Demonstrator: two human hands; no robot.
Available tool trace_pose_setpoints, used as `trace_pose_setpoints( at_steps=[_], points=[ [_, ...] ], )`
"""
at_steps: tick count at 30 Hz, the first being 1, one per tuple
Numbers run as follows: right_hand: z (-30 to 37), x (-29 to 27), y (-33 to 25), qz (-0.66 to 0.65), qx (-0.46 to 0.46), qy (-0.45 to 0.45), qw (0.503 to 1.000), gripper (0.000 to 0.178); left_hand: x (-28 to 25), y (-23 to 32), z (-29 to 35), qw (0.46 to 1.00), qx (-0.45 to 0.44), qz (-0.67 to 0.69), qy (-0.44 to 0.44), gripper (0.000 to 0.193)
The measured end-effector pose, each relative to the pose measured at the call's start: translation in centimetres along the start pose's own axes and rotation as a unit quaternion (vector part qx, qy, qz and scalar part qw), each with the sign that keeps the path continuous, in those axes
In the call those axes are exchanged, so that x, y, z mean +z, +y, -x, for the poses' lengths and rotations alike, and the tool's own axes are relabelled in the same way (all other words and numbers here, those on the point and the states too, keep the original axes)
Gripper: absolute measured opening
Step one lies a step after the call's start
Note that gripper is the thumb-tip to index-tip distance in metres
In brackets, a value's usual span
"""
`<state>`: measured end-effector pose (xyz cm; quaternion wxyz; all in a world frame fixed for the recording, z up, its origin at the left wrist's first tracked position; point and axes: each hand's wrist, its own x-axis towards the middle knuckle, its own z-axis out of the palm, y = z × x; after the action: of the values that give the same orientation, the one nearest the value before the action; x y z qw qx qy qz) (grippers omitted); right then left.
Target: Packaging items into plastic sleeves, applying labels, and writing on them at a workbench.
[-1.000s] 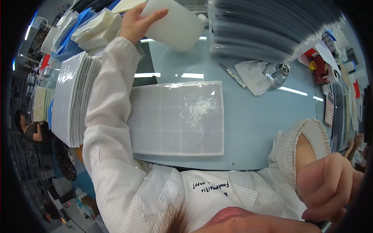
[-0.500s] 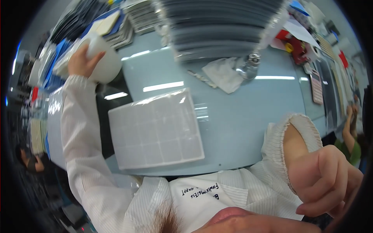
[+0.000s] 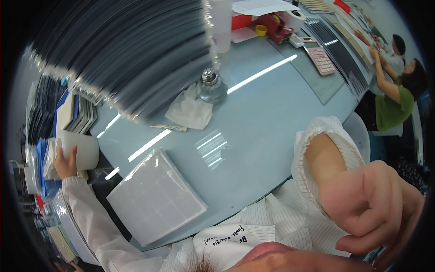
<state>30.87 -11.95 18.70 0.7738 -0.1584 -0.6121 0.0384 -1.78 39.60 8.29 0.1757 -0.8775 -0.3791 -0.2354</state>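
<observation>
At the far left, my left hand is closed on the end of a thick white roll, its thumb spread over the side. My right hand is large and close at the lower right, with curled fingers; its palm is hidden, so anything inside cannot be seen. A flat plastic-wrapped packet of white sheets, marked with a faint grid, lies on the table near my left forearm. Neither hand touches it.
A tall dark stack fills the back. Before it are a glass bottle with a metal top and a crumpled white cloth. A pink calculator and red tape dispenser stand back right. A person in green is beyond.
The whole view has turned, so the table and its things appear swung round and further left. My left hand stays on the roll. The right hand keeps its curled shape.
</observation>
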Motion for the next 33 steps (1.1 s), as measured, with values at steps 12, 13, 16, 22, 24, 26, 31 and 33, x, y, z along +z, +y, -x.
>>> trace_pose_setpoints(
  at_steps=[12, 13, 16, 22, 24, 26, 31, 33],
  points=[
    [-0.4, -9.0, 0.5, 0.388, -0.002, -0.026, 0.921, 0.023, -0.4, 1.2, -0.1, 0.997, -0.043, 0.035, -0.047, 0.048],
    [-0.8, -11.6, 2.0, 0.484, -0.073, 0.076, 0.869, 0.028, 0.2, 1.8, -0.3, 0.997, -0.047, 0.040, -0.042, 0.048],
    [-3.0, -23.0, 3.5, 0.635, 0.142, 0.126, 0.749, 0.024, -0.9, 2.1, -0.2, 0.999, -0.043, 0.015, -0.028, 0.047],
    [1.5, -44.0, 9.1, 0.857, 0.361, 0.000, 0.369, 0.034, -0.3, 1.8, 0.1, 0.999, -0.035, -0.003, -0.015, 0.047],
    [1.9, -45.5, 11.0, 0.849, 0.388, -0.008, 0.358, 0.041, -0.2, 1.7, 0.1, 0.999, -0.035, -0.005, -0.012, 0.047],
    [2.1, -46.5, 12.9, 0.822, 0.373, -0.033, 0.428, 0.044, 0.1, 1.7, 0.4, 1.000, -0.024, 0.007, -0.005, 0.047],
    [2.9, -50.8, 15.2, 0.843, 0.270, -0.089, 0.457, 0.043, 1.4, 1.6, 0.4, 1.000, -0.011, -0.014, 0.004, 0.046],
    [2.4, -51.2, 15.8, 0.815, 0.324, -0.058, 0.476, 0.040, 1.5, 1.6, 0.5, 1.000, -0.017, 0.014, -0.001, 0.044]
  ],
)
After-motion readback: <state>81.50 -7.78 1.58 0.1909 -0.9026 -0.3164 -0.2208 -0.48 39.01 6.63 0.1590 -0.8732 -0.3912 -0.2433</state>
